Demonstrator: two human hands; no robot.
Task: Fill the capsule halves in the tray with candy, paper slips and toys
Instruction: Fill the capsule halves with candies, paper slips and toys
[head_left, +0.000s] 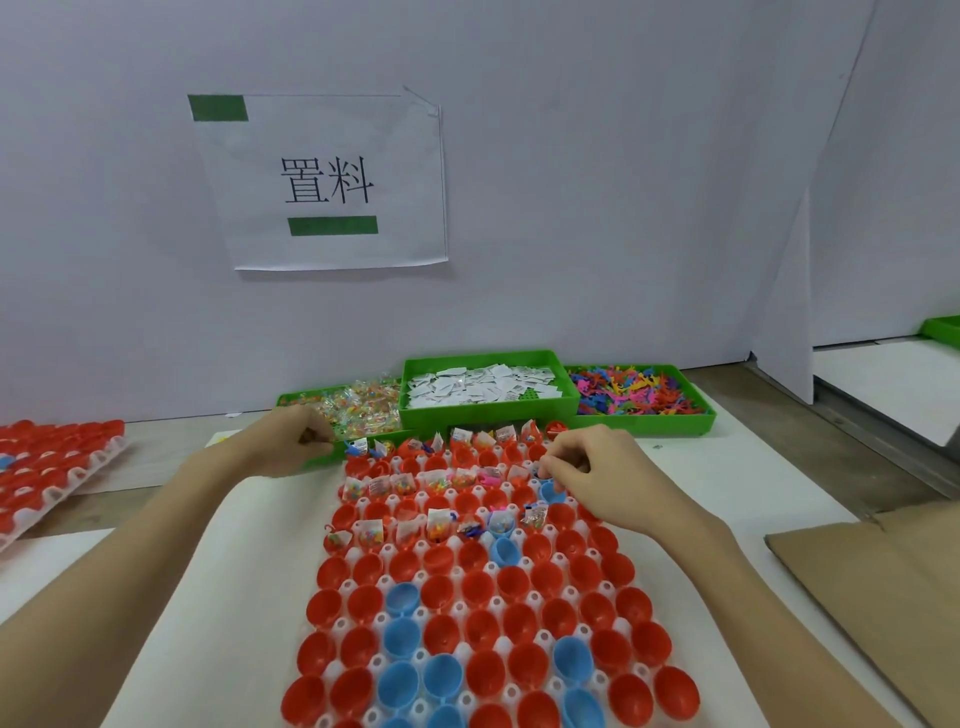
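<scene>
A white tray (511, 691) in front of me holds rows of red and a few blue capsule halves. Some of its far rows hold candy packets, paper slips and small toys; the near rows hold nothing. My right hand (584, 467) hovers over the tray's far right part, its fingertips pinched together on something small above a blue half (551, 492). My left hand (288, 441) lies at the near edge of the candy bin (358, 410) with its fingers curled; what is inside them is hidden.
Behind the tray stand three green bins: candy, paper slips (483, 387) and coloured toys (636, 397). Another tray of red halves (47, 467) lies at the left. Flat cardboard (872, 587) lies at the right. A wall with a paper sign rises close behind.
</scene>
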